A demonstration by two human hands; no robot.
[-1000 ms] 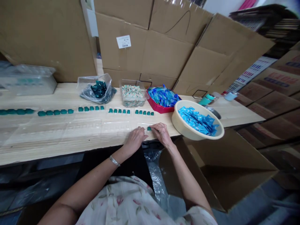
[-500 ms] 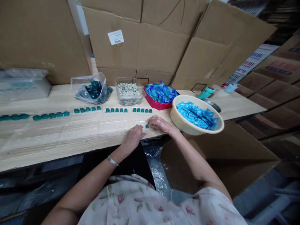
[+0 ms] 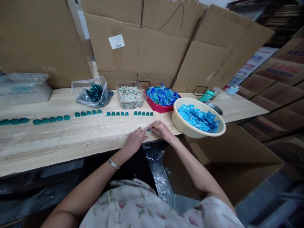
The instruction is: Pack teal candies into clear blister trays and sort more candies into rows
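Observation:
At the table's front edge, my left hand [image 3: 136, 141] and my right hand [image 3: 161, 130] meet fingertip to fingertip. Between them is a small dark-teal piece [image 3: 148, 130], mostly covered by fingers. My right hand is closed in a pinch on it. The left fingers are curled, with the index finger and thumb closed at the same piece. Clear plastic trays [image 3: 114, 129] lie flat beneath and left of my hands. Behind them, similar teal pieces [image 3: 143, 113] stand in short rows running leftward.
Along the back are a plastic bag of dark-teal packets [image 3: 95, 92], a clear box of small printed pieces [image 3: 130, 93] and a red tray of blue sticks [image 3: 162, 96]. A cream basin of blue sachets [image 3: 198, 118] stands right. An open carton [image 3: 228, 148] sits below the edge.
My left fingertips have moved right to meet the right hand at the teal piece. The right fingers have drawn in around it, covering more of it. The view has shifted slightly.

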